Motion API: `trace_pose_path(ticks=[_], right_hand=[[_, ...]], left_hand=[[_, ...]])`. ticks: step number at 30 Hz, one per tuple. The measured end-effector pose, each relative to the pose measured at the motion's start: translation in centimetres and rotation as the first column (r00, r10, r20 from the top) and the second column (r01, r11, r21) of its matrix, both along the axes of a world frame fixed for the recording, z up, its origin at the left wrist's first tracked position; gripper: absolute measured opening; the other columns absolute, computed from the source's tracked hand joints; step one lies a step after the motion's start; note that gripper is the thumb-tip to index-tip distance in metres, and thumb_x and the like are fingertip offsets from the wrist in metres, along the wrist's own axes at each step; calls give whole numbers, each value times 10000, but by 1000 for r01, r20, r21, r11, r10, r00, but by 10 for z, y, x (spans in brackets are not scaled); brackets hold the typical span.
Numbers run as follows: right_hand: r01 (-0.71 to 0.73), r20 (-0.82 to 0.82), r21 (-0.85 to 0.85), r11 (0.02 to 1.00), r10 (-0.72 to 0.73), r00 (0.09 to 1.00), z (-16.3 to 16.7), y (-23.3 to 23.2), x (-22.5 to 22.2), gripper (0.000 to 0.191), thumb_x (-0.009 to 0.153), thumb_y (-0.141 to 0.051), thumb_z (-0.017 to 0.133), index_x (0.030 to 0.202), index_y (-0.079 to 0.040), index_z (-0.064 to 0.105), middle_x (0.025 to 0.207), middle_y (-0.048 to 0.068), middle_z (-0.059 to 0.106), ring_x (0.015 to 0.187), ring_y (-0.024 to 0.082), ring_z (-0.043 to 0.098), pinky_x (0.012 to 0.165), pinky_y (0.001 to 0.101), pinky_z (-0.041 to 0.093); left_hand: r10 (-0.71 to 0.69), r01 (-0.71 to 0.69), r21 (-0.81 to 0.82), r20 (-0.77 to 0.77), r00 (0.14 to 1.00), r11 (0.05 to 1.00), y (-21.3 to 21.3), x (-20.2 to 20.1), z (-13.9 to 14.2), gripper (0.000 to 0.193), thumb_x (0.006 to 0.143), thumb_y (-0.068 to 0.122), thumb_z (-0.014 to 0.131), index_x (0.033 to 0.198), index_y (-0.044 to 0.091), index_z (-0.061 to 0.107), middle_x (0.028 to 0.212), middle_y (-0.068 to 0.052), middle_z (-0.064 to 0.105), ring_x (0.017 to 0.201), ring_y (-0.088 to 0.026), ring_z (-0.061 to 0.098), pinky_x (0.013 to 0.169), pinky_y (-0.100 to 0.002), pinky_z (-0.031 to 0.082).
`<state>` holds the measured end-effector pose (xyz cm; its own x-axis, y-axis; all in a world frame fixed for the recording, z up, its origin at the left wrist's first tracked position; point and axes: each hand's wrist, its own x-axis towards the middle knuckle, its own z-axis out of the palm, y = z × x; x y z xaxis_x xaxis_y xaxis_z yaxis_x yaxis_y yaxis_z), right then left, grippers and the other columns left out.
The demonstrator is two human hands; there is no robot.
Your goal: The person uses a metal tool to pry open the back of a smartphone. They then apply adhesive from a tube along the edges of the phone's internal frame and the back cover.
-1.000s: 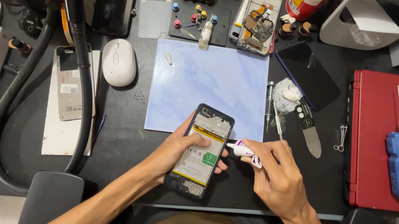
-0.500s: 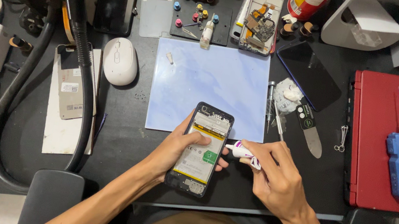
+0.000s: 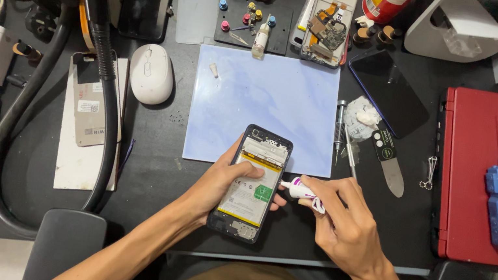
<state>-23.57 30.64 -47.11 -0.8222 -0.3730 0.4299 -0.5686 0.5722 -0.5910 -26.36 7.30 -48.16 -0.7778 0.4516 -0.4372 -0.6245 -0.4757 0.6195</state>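
Blue mat (image 3: 281,99) beyond opened phone (image 3: 252,183) in left hand (image 3: 222,185) fingers; right hand (image 3: 345,223) fingers gripping small tube (image 3: 302,192); tweezers (image 3: 351,162) nearby.

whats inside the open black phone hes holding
Inside the open black phone: a pale battery with a green sticker and small boards at both ends. The left hand grips its edge, covering that side; parts beneath the battery are hidden.

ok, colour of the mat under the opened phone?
Pale blue with a faint marbled pattern; the mat shows best in the head view, under the phone in the left hand.
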Motion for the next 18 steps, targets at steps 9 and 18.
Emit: trace_pose_path(ticks=[9,18], right_hand=[[-3,32,0,1000,3,999,0,-1,2,448,749,111,722,1176,-21,702,930,97,665,764,243,599,676,347,498],[-21,9,13,1000,21,1000,0,-1,3,454,746,125,698,1179,-12,692,949,106,668,773,256,602,694,361,492]], left_hand=[[14,-13,16,-24,1000,1000,-1,0,-3,600,881,30,524,1452,75,344,1084,-283,658,859,-386,744,761,-474,652],[34,-33,38,-21,999,999,0,-2,-7,611,872,30,530,1449,81,335,1074,-297,668,846,-379,737,757,-470,647]])
